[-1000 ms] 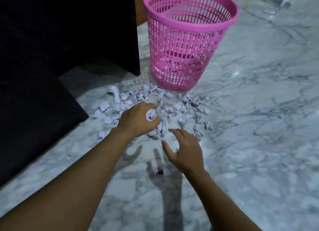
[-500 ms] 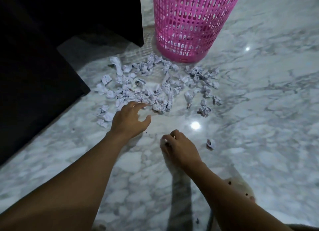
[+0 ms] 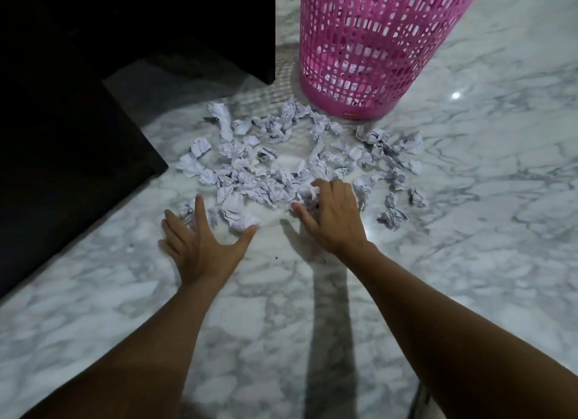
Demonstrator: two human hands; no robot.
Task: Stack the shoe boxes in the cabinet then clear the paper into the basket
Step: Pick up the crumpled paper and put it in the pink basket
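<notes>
Reaching into crumpled paper [image 3: 281, 155] strewn on the floor [image 3: 469, 231], the right hand [image 3: 334, 218] curls its fingers around scraps; the left hand [image 3: 200, 246] lies spread, empty. The basket [image 3: 375, 43] stands at one o'clock.

Both forearms are bare, with no sleeve covering them up to the picture's lower edge. The left hand [image 3: 203, 246], at 7 o'clock from the right hand [image 3: 336, 218], wears nothing. Neither wrist carries a watch or band.

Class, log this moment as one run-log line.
left hand: open, by crumpled paper | right hand: gathering paper | pink basket: upright behind
</notes>
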